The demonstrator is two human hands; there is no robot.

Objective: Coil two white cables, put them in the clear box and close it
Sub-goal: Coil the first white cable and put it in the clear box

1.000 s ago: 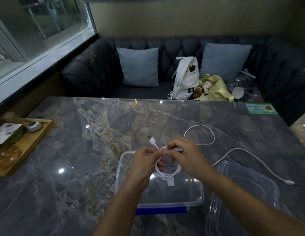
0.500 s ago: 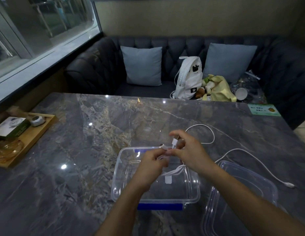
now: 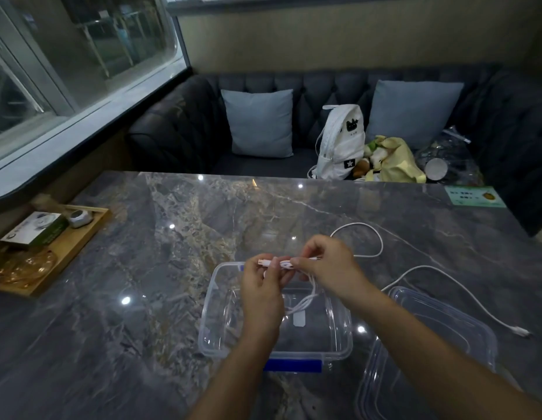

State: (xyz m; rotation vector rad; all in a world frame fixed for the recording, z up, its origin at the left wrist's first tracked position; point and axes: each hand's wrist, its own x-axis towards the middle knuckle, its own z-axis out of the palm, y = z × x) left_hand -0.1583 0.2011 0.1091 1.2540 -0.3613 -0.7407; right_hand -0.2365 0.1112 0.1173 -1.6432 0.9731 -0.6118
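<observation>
My left hand [image 3: 262, 291] and my right hand [image 3: 329, 266] both pinch a coiled white cable [image 3: 306, 301] above the open clear box [image 3: 209, 322]. The cable's plug ends lie side by side between my fingertips, and its loops hang down over the box. A second white cable [image 3: 424, 269] lies loose on the marble table to the right, one end curled behind my right hand and its plug near the table's right side. The clear lid [image 3: 463, 322] rests on the table right of the box, partly hidden by my right forearm.
A wooden tray [image 3: 72, 237] with a small carton and glassware sits at the table's left edge. A green card [image 3: 474, 197] lies at the far right corner. Behind the table a dark sofa holds cushions, a white backpack [image 3: 342, 142] and a yellow bag.
My hands rose slightly and drew the cable's two plug ends together into a horizontal line; the coil hangs tighter beneath them. The view shifted a little to the left.
</observation>
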